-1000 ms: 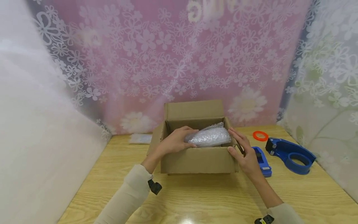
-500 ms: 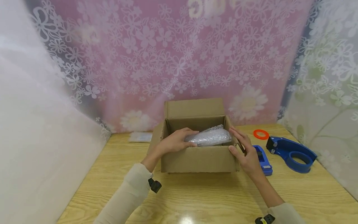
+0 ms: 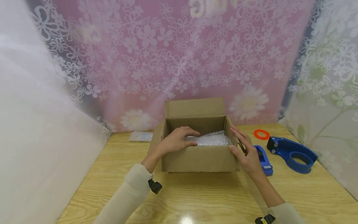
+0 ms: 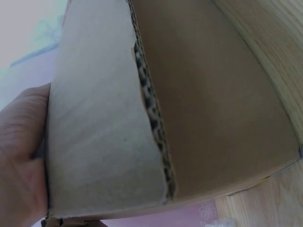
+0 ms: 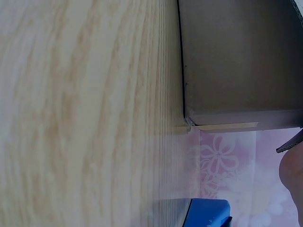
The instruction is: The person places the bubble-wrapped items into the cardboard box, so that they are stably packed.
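An open cardboard box [image 3: 199,159] stands on the table, its back flap [image 3: 195,108] raised. Inside lies a bundle in clear bubble wrap [image 3: 213,140], its lower part hidden behind the front wall. My left hand [image 3: 176,140] reaches over the box's left side and grips the bundle's left end, thumb toward the front. At the right side, my right hand [image 3: 247,155] holds the box by its front corner and wall, thumb near the front edge and fingers along the rim. The left wrist view shows the thumb side of the left hand [image 4: 21,146] beside the cardboard.
Right of the box lie a blue plastic tool [image 3: 264,161], an orange-red ring of tape [image 3: 261,134] and a blue tape dispenser [image 3: 293,155]. A flat clear packet [image 3: 140,136] lies at the back left. Floral curtains [image 3: 179,62] surround the wooden table [image 3: 195,196].
The bubble-wrapped bundle has sunk lower into the box, so less of it shows above the front wall. My left hand has stayed at its left end, and my right hand at the box's corner.
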A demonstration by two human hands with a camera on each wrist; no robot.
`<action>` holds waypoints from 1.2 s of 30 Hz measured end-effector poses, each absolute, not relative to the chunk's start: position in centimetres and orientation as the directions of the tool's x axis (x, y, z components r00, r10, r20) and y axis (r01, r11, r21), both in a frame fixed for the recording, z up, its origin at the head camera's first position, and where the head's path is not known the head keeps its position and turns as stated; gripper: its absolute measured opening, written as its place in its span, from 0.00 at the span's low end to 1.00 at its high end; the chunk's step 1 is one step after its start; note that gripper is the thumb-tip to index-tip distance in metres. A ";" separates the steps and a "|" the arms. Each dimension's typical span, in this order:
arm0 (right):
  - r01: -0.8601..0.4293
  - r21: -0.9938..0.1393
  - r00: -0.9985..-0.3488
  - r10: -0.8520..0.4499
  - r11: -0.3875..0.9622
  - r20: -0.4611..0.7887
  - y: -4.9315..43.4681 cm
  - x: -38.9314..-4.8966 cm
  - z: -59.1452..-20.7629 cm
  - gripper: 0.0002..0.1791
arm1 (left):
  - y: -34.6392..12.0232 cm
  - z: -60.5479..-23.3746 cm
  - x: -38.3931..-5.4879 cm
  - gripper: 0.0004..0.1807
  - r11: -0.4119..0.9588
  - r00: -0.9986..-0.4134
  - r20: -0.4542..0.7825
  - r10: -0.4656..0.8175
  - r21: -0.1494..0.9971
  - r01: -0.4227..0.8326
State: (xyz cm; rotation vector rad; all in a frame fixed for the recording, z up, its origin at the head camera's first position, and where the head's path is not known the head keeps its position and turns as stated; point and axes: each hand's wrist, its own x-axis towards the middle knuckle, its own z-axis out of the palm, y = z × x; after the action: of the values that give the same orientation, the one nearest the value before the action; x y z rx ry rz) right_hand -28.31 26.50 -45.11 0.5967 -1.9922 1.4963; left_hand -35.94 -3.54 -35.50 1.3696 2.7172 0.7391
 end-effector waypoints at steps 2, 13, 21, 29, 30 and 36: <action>-0.647 -0.714 -0.743 -0.008 0.268 0.669 26.5 -28.3 -45.1 0.36 | -3.9 -35.3 -35.9 0.25 0.507 -0.625 0.226 0.747 0.414 0.756; -0.649 -0.706 -0.738 -0.009 0.284 0.675 26.5 -28.3 -44.9 0.36 | -9.8 -31.8 -37.5 0.23 0.477 -0.742 0.394 0.543 0.582 0.659; -0.654 -0.700 -0.733 -0.015 0.287 0.680 26.5 -28.2 -44.9 0.36 | -14.9 -32.0 -39.6 0.22 0.533 -0.819 0.445 0.362 0.622 0.573; -0.667 -0.695 -0.725 -0.021 0.270 0.688 26.4 -28.3 -45.1 0.35 | -18.5 -34.5 -41.6 0.23 0.591 -0.884 0.362 0.295 0.658 0.467; -0.663 -0.697 -0.728 -0.020 0.273 0.685 26.4 -28.3 -45.1 0.35 | -18.8 -34.9 -41.8 0.23 0.593 -0.887 0.355 0.295 0.660 0.461; -0.645 -0.705 -0.743 -0.024 0.296 0.669 26.5 -28.3 -45.1 0.36 | -20.4 -36.9 -43.0 0.24 0.630 -0.917 0.287 0.278 0.666 0.399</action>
State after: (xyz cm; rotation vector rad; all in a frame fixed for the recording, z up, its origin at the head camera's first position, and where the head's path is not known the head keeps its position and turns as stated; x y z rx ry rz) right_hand -28.29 26.53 -45.07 0.5940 -2.0198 1.4743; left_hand -43.03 -20.36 -36.90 0.6230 2.9756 1.2801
